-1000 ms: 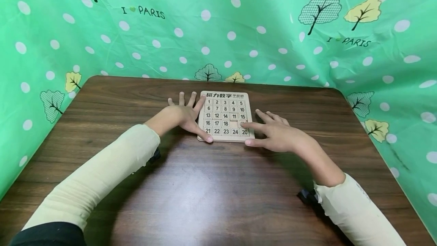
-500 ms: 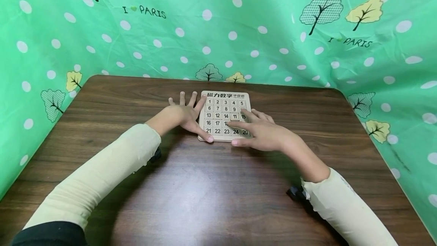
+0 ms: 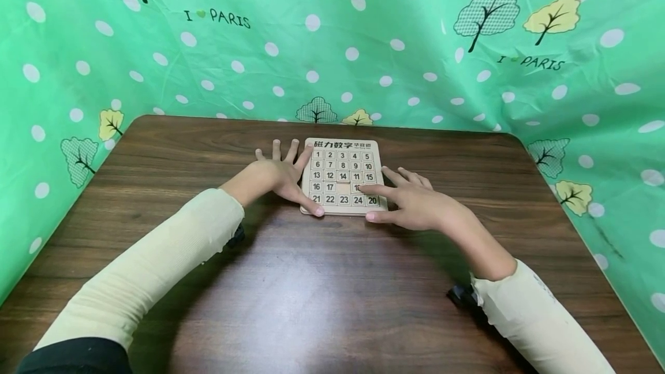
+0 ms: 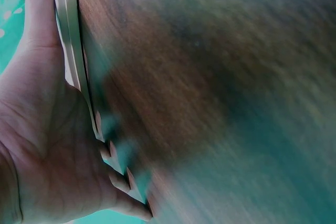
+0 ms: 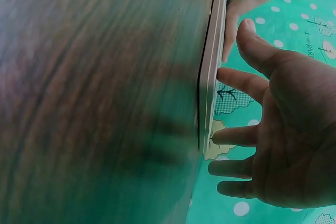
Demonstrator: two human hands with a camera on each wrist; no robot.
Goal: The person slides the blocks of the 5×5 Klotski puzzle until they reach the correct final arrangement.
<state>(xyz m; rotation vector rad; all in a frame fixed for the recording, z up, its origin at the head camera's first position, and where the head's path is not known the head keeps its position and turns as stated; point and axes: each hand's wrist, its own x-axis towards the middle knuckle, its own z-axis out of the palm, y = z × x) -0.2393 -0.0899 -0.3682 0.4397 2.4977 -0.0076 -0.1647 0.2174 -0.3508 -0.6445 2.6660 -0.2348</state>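
A wooden sliding number puzzle (image 3: pixel 340 210) lies flat on the table, its square tiles in rows below a printed heading. My left hand (image 3: pixel 283 178) rests with fingers spread along the puzzle's left side, thumb on the lower left corner and index finger at the upper left. My right hand (image 3: pixel 418 204) comes from the right; its straight index fingertip touches the 18 tile (image 3: pixel 356 187) and its thumb is near the lower edge. Left of that tile is a vacant slot (image 3: pixel 343 187). The index finger covers the tile place to its right. In the right wrist view the puzzle's edge (image 5: pixel 210 77) shows side-on.
The dark wood-grain table (image 3: pixel 291 293) extends around the puzzle. Behind it hangs a green dotted cloth (image 3: pixel 332 39) with printed trees, meeting the table's far edge. Pale sleeves (image 3: pixel 171 258) cover both forearms.
My right hand moved left onto the 18 tile, then back right, and the tile slid one place right. The vacant slot shifted one place left. My left hand stayed still.
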